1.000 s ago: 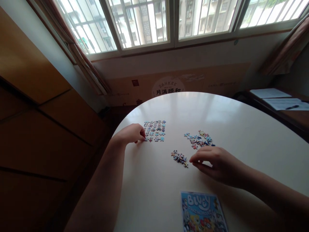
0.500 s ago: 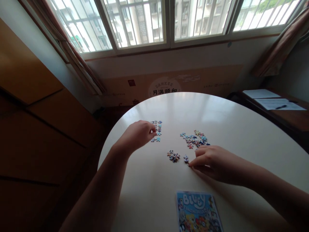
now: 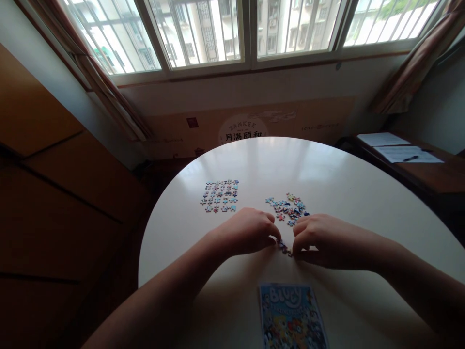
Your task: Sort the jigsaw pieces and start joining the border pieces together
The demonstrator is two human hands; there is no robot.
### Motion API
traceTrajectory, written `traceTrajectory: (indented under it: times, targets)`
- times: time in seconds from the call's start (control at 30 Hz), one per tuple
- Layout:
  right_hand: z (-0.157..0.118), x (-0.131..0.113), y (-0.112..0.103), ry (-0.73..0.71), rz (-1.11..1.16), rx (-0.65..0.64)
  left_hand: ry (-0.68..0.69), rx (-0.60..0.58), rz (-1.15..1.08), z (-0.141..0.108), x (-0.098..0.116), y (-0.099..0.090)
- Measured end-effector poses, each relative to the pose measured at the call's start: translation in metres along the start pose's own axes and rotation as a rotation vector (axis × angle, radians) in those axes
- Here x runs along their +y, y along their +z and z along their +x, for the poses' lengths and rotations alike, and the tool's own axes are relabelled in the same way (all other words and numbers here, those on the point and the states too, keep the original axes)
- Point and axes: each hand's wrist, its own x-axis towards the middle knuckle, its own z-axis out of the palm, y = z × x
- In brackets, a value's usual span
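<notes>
puzzle pieces [image 3: 285,247], knobbly-edged, between left hand [image 3: 252,230] and right hand [image 3: 319,238] (both grips narrow, contents unclear)

A broad lane of white tabletop [image 3: 252,167] runs between the jigsaw-piece grid [image 3: 218,199] and the loose jigsaw pile [image 3: 288,209] to the far edge; the left hand [image 3: 256,228] blocks its near end. Only a narrow gap, occupied by the small jigsaw cluster [image 3: 283,246], separates that hand from the right hand [image 3: 314,237].

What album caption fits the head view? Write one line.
Left hand and right hand flank a small puzzle-piece cluster on a white table, with rows of pieces beyond.
</notes>
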Motion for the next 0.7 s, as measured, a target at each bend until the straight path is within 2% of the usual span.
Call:
traceTrajectory:
  times: [0.2, 0.7]
  targets:
    - [0.000, 0.001, 0.001, 0.028, -0.009, 0.052, -0.016, 0.031, 0.011, 0.000, -0.005, 0.002]
    - [0.005, -0.007, 0.006, 0.141, -0.144, 0.092, -0.034, 0.014, 0.030, 0.000, -0.005, 0.001]
